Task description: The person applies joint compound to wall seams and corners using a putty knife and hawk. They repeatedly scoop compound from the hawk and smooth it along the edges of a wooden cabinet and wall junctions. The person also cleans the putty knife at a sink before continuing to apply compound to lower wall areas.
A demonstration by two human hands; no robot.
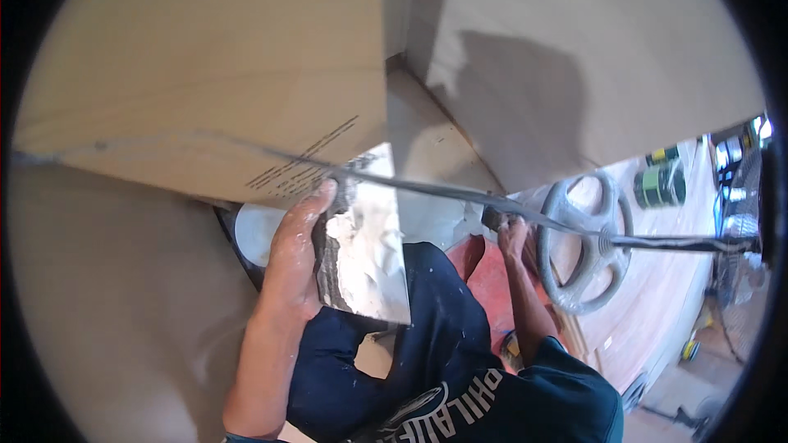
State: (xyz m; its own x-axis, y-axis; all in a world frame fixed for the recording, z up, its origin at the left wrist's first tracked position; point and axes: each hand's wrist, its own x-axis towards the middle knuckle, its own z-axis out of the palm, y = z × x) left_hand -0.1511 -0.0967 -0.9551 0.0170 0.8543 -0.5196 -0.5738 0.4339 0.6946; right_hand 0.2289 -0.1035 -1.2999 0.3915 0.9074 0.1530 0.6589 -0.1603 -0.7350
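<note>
My left hand (pixel 297 238) is closed on the left edge of a flat rectangular plate (pixel 387 283), its thumb along the upper edge. Thick white filler (pixel 361 250) is heaped and smeared over the plate, beside a dark, rough strip. The plate is held tilted above my lap. Farther right, my right hand (pixel 514 238) is wrapped round a small dark, block-like thing (pixel 494 217); its kind is unclear. That hand sits low, left of a grey spoked wheel (pixel 584 238) and close to a red surface (pixel 491 287).
A tan wooden panel (pixel 205 57) stands at the left, and a pale panel (pixel 640 57) slants at the right. A long grey rod (pixel 451 193) crosses in front of me. Behind my left hand is a white round container (pixel 253 234). Green cans (pixel 659 184) stand right of the wheel.
</note>
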